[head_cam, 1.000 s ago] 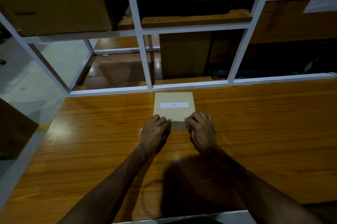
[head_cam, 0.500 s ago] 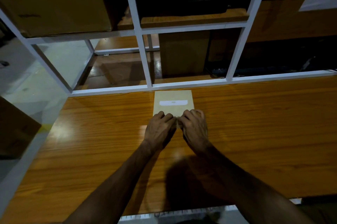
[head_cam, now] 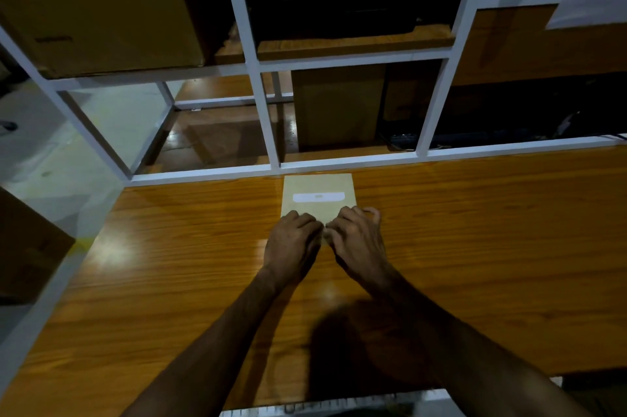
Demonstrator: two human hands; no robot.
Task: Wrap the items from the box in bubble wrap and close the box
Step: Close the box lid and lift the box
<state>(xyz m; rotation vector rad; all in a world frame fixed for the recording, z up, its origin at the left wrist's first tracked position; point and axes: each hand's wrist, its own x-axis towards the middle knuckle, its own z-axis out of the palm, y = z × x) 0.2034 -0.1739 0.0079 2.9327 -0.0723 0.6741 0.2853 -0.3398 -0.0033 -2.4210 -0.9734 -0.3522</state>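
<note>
- The box (head_cam: 319,199) near edge is hidden under the left hand (head_cam: 291,242) and right hand (head_cam: 358,240).
- Its white label (head_cam: 318,197) print is too small to read.
- Upper left, a big carton (head_cam: 98,6) runs off the frame.

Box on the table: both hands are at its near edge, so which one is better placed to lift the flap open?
Marginally the right hand: its fingers curl over the box top, while the left hand sits more on the near edge. Both touch it, so likely both work together.

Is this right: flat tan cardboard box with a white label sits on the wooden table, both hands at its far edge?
Not quite. In the head view both hands, left hand and right hand, are at the near edge of the flat tan cardboard box on the wooden table.
</note>
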